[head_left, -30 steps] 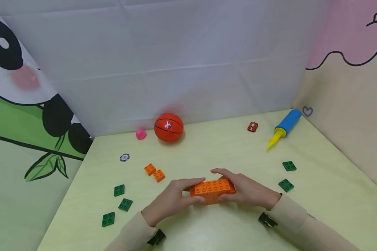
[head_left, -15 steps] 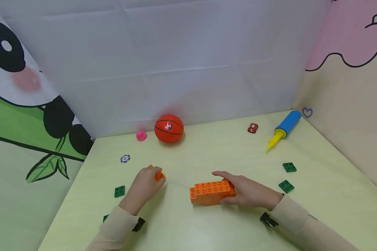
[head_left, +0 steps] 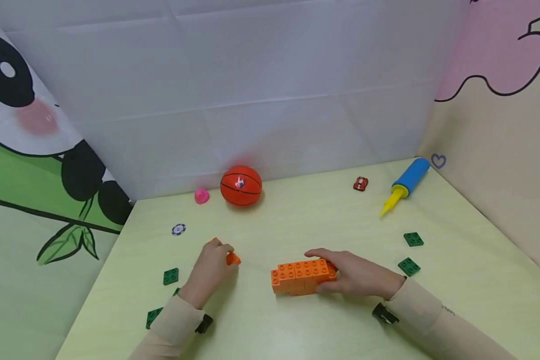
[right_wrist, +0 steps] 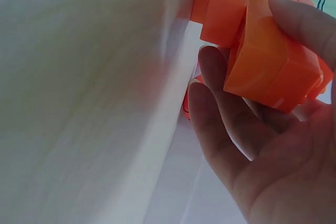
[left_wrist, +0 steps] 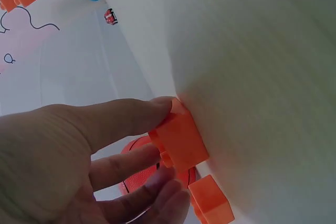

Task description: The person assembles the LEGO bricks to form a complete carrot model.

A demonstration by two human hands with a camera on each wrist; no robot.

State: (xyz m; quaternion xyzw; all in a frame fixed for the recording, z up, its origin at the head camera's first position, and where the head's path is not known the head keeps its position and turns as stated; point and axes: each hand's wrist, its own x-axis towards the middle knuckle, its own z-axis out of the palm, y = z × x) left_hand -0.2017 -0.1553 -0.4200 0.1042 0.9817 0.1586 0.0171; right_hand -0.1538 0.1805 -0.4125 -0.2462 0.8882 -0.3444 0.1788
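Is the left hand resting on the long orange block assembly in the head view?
No, the left hand pinches a small orange brick; the right hand holds the assembly.

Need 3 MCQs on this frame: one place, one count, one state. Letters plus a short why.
1. Where is the basketball? A far edge, by the wall; B under the right hand; C beside the pump
2. How many green plates lie right of the orange block row? A none; B two; C five
3. What does the left hand do? A lies flat; B pinches a small orange brick; C grips the pump

1 A: it sits against the white backdrop.
2 B: two show there.
3 B: thumb and fingers close on it.
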